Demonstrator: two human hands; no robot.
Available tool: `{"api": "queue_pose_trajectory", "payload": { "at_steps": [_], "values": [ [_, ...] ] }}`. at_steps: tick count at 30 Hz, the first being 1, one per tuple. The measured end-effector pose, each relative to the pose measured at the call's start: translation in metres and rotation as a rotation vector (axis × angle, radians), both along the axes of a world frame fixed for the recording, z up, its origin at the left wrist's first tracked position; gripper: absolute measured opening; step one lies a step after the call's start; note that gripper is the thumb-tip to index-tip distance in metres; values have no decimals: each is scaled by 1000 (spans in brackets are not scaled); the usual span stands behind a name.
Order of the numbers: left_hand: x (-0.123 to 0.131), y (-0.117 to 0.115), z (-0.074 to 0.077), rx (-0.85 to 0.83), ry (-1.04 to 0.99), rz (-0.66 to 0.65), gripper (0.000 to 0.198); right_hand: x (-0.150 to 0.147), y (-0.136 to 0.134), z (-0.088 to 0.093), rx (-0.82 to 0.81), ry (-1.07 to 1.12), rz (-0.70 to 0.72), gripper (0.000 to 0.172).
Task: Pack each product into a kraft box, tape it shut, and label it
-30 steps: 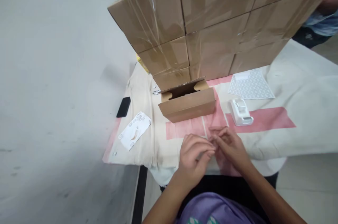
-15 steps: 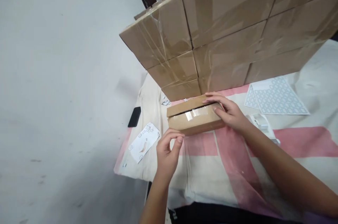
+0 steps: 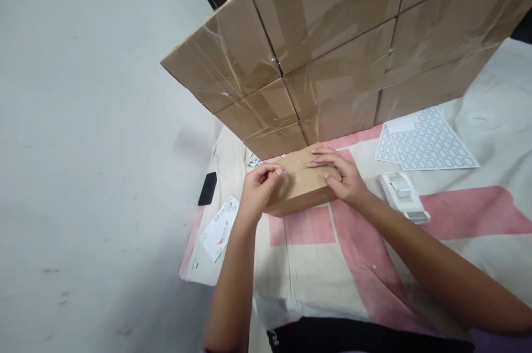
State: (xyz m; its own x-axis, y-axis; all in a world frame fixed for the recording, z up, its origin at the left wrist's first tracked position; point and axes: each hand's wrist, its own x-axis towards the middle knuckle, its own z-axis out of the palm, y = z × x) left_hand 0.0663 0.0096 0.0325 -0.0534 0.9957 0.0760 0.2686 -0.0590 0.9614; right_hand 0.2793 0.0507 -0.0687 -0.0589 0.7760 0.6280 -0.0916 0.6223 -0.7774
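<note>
A small brown cardboard box [image 3: 307, 198] lies on the cloth with its top flaps down and a seam running across them. My right hand [image 3: 343, 175] rests on the right part of the top, fingers stretched out over the flap and thumb at the near edge. At the box's left end is my left hand [image 3: 261, 189], thumb and forefinger pinched together just over the top. What is in that pinch, if anything, is too small to make out. A white tape dispenser [image 3: 401, 192] lies to the right of the box.
A tall stack of taped cardboard boxes [image 3: 336, 76] stands close behind. Sheets of blue-outlined labels [image 3: 434, 145] lie at the right. To the left are a black phone [image 3: 207, 189], a printed white paper [image 3: 220, 231] and crumpled scraps [image 3: 254, 163]. A pink and cream cloth [image 3: 307, 270] covers the table.
The raised flap of the small box has come down flat. My left hand has moved up from the near side to the top's left end. My right hand has stayed on the right part.
</note>
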Motion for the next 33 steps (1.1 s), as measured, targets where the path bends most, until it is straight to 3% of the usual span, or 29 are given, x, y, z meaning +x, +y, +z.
{"api": "queue_pose_trajectory", "payload": {
  "at_steps": [5, 11, 19, 25, 33],
  "values": [
    [2, 14, 0, -111, -211, -46, 35, 1, 1, -2, 29, -14, 8, 34],
    [3, 22, -1, -116, -273, -72, 37, 2, 3, -7, 74, -9, 31, 39],
    [0, 21, 10, -210, -57, -110, 36, 3, 4, -8, 121, -43, 28, 40],
    [7, 25, 5, -232, 18, -189, 39, 3, 2, -7, 97, -59, 18, 38],
    [11, 23, 12, -355, 123, -158, 39, 3, 1, -5, 105, -59, 10, 37]
  ]
}}
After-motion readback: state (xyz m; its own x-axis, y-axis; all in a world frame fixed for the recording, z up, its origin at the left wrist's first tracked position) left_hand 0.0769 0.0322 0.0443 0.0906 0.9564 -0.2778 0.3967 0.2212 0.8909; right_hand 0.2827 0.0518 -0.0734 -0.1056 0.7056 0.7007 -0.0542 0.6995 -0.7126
